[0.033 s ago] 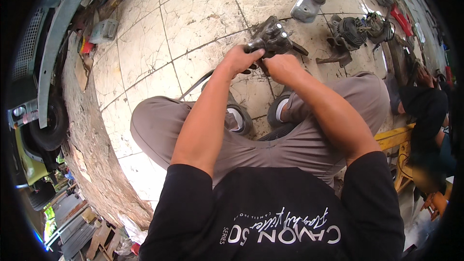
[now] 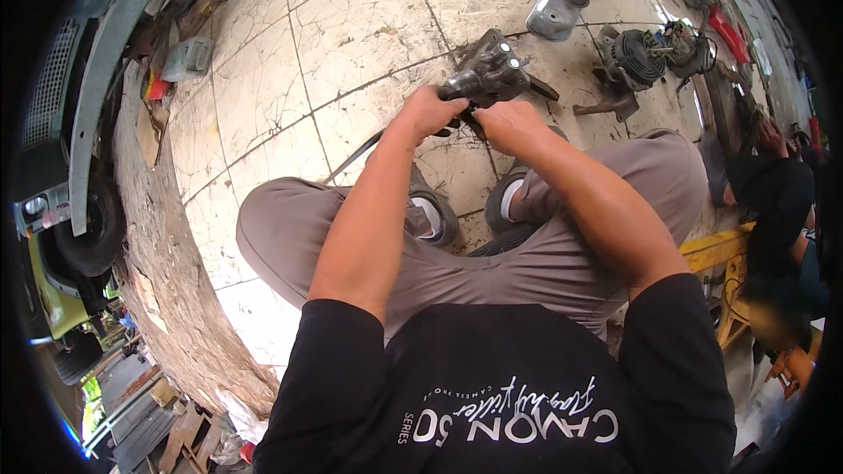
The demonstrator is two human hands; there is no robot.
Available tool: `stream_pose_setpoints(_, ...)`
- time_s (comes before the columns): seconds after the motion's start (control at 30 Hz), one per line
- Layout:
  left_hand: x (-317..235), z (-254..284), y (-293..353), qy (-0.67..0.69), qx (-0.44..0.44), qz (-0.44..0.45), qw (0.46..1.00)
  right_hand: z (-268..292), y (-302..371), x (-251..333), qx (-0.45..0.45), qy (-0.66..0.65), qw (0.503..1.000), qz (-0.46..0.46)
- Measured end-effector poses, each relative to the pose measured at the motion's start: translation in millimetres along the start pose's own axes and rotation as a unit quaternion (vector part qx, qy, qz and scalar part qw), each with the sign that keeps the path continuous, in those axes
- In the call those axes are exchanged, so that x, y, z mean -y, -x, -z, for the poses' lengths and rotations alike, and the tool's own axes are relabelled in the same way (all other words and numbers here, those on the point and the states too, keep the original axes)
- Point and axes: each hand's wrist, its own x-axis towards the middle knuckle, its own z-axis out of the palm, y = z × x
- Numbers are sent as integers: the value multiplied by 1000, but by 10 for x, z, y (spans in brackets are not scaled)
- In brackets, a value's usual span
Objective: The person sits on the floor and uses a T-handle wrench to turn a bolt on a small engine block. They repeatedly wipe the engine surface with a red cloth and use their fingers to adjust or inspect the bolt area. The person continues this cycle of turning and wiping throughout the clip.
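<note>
A dark, greasy cast-metal engine part [image 2: 492, 70] with two bright round ends lies on the tiles in front of my feet. My left hand [image 2: 428, 114] is closed at its near left side, thumb just below the rounded stub; the fingertips curl underneath, partly hidden. Close beside it, my right hand [image 2: 514, 127] is a fist with the knuckles up at the near edge of the part. Whatever sits inside that fist is hidden. A thin dark bar [image 2: 358, 156] runs out to the left below my left hand.
To the right lie a grey metal cover [image 2: 551, 19], an alternator-like part [image 2: 639, 60] and a red tool [image 2: 729, 35]. A clear plastic container [image 2: 187, 60] stands left. Another person [image 2: 777, 202] sits at far right near a yellow metal frame [image 2: 716, 250]. A vehicle tyre [image 2: 92, 224] is at left.
My left hand has shifted slightly back toward me, its thumb sliding off the stub of the metal part. My right hand has barely moved.
</note>
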Motion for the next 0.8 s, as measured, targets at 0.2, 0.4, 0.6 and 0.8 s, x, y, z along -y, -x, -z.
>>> stream_pose_setpoints(0.2, 419, -6, -198, -6, -109, 37, 993, -105, -85, -133, 53, 15, 998, 21)
stream_pose_setpoints(0.4, 417, -13, -204, 45, -162, 48, 984, 51, 8, -69, 21, -12, 1000, 11)
stream_pose_setpoints(0.6, 349, -51, -258, 193, -81, 82, 974, 62, 65, 119, -117, -62, 990, 49)
stream_pose_setpoints(0.8, 297, 36, -180, 261, -51, 69, 961, 76, -12, 80, -106, -146, 980, 82)
